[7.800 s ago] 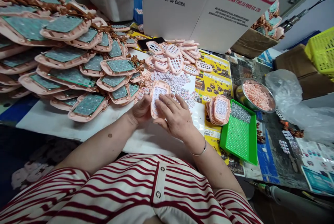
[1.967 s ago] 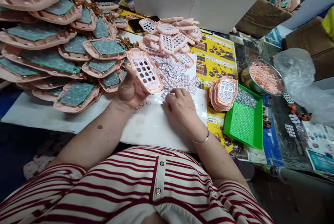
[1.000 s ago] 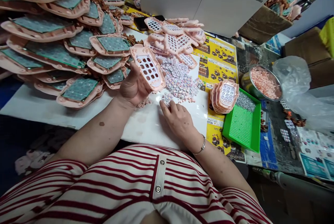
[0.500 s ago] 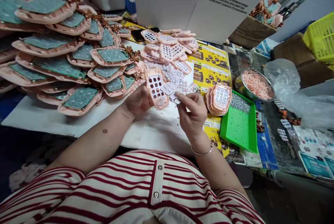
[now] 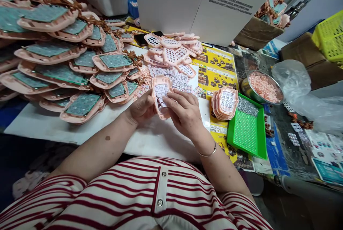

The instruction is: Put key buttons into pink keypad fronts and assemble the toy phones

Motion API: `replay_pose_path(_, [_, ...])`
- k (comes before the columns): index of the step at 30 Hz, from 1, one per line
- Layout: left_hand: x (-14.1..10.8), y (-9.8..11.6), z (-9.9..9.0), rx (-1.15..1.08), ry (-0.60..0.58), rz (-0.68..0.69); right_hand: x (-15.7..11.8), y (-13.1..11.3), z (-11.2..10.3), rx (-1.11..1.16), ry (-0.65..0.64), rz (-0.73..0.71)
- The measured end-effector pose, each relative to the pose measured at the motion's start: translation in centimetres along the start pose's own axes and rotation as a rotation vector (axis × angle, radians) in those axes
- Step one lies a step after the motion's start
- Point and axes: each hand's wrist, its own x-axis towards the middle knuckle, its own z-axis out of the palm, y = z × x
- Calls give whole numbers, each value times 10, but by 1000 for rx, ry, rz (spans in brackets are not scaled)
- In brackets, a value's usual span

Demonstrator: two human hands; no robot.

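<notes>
My left hand (image 5: 144,107) is closed round the left edge of a pink plastic shell (image 5: 162,79), which it holds tilted up over the white work surface. A whitish keypad (image 5: 162,89) lies in the shell, filling its grid of square holes. My right hand (image 5: 184,112) presses its fingertips onto the keypad's lower right, hiding part of it. Behind the shell lies a spread of loose white keypads (image 5: 177,76). To the right stands a stack of pink shells (image 5: 225,102), the top one fitted with a keypad.
Pink shells with green circuit boards (image 5: 83,104) are piled high at left. Empty pink shells (image 5: 174,53) lie behind. On the right are a green tray (image 5: 248,133) with small metal parts, a steel bowl (image 5: 280,96) of pink pieces and a plastic bag (image 5: 292,76). A large carton (image 5: 184,8) stands behind.
My right hand has moved left and brought the keypad onto the shell. The shell's holes, dark before, are now mostly filled. My left hand keeps its hold.
</notes>
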Motion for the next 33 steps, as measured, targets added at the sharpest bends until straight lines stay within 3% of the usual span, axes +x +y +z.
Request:
replay_pose_path(5, [0, 1, 3, -22, 50, 17, -4, -3, -9, -103, -124, -145])
replay_pose_path(7, [1, 2, 6, -34, 62, 33, 0, 4, -8, -114, -123, -111])
replay_pose_path(11, [5, 5, 9, -54, 110, 38, 30, 48, 0, -114, 0, 280])
replay_pose_path(13, [7, 7, 9, -74, 139, 46, 52, 76, 5, -128, -69, 481])
replay_pose_path(16, [9, 9, 9, -100, 160, 78, 76, 95, 11, 16, -108, 614])
replay_pose_path(18, [10, 11, 8, -107, 160, 93, 79, 86, 9, 269, -40, 570])
replay_pose_path(21, [11, 13, 8, -107, 175, 109, 65, 49, -1, 530, 12, 352])
replay_pose_path(24, [11, 13, 8, -106, 214, 132, 37, 12, -6, 367, 53, 122])
replay_pose_path(27, [7, 12, 11, -109, 198, 115, 10, -9, 2, 91, 61, -28])
replay_pose_path(30, [1, 9, 16, -111, 126, 61, -9, -18, 12, -83, 62, -96])
replay_pose_path(33, [-3, 8, 18, -67, 74, 21, -21, -17, 6, -152, 62, -91])
